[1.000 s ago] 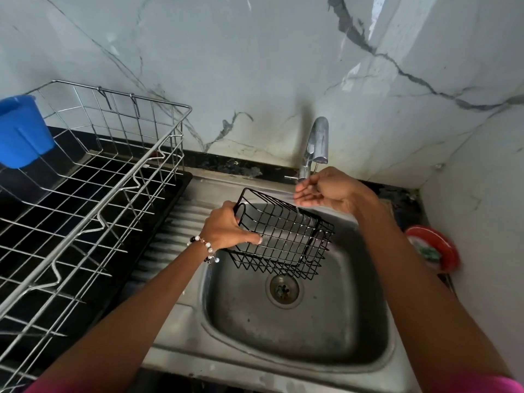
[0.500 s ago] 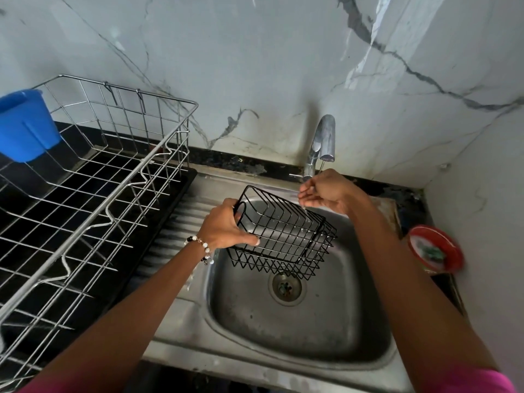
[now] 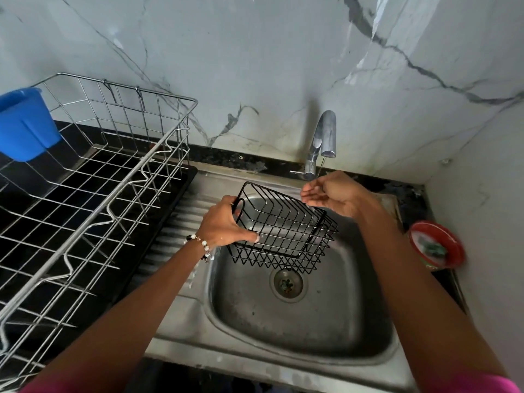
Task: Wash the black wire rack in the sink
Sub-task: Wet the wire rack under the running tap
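Over the sink (image 3: pixel 326 330), left hand (image 3: pixel 224 222) fingers grip the black wire rack (image 3: pixel 286 228).

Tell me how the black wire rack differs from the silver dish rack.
The black wire rack is dark and small; the silver dish rack is shiny and far larger. The black one is held tilted over the sink by the left hand; the silver one stands on the counter. Both are open wire grids.
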A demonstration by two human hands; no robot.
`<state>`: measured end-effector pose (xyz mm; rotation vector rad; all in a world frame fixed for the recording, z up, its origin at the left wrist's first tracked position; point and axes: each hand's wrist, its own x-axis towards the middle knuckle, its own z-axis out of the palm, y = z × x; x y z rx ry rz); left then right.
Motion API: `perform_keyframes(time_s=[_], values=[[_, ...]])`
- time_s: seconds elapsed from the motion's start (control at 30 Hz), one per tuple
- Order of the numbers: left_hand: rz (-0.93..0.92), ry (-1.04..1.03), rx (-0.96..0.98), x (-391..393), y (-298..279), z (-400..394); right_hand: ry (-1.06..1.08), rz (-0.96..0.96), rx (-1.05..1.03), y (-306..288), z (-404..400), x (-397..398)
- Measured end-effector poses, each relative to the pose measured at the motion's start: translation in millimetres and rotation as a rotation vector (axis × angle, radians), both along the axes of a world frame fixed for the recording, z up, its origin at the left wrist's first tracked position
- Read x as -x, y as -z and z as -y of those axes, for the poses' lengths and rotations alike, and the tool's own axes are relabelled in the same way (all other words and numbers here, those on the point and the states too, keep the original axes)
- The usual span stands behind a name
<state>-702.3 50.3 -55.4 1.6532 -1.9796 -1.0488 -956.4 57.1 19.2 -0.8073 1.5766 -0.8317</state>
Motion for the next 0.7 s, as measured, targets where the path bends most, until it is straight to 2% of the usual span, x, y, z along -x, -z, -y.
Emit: perform_keyframes(time_s=[0.07,0.1,0.2,0.3,0.4,0.57,0.7], values=[[-0.013,-0.007,-0.013,-1,1,0,-0.051,0.146,0.009,1,-3,2],[-0.024,-0.014,-0.02,-1,1,0,-0.102,0.098,0.01,2,-5,4],[-0.056,-0.037,-0.061,-3,2,0,-0.374,-0.39,0.019,11,-12,7],[-0.111,-0.067,-0.115,-5,4,0,-0.587,-0.572,0.03,26,-18,9],[-0.183,-0.09,-0.171,-6,6,-3,-0.639,-0.769,0.157,42,-18,9],[-0.288,-0.08,-0.306,-9,10,-3,-0.556,-0.775,0.326,43,-19,6],[-0.323,-0.082,-0.352,-10,18,-4,-0.591,-0.741,0.371,39,-22,11]])
